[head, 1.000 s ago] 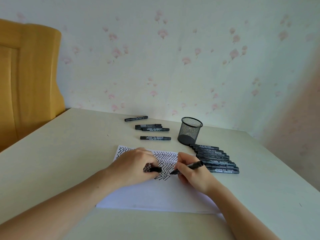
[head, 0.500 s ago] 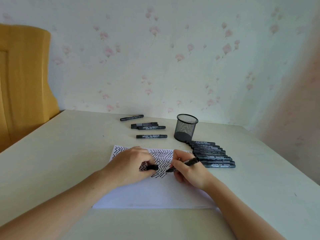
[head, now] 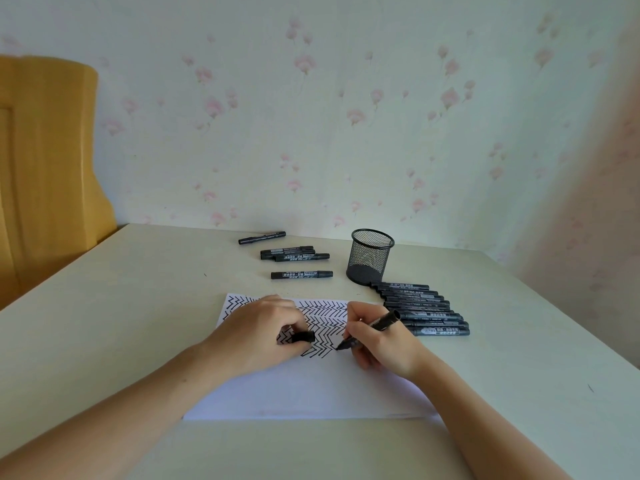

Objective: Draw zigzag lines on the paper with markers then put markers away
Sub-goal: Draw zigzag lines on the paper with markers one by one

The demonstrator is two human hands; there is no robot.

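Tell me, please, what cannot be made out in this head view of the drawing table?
- Zigzags under the left hand and right hand: covered on the paper.
- Cap: mostly hidden by left fingers.
- Marker labels: too small to read.
- Pen cup contents: mesh hides them.
- Yellow furniture: cut off at left edge.

Matt white paper (head: 311,393) on smooth pale table (head: 138,306); black wire-mesh pen cup (head: 371,256); black plastic markers (head: 429,315), slight sheen; glossy yellow wood panel (head: 45,161); floral wallpaper (head: 311,116)
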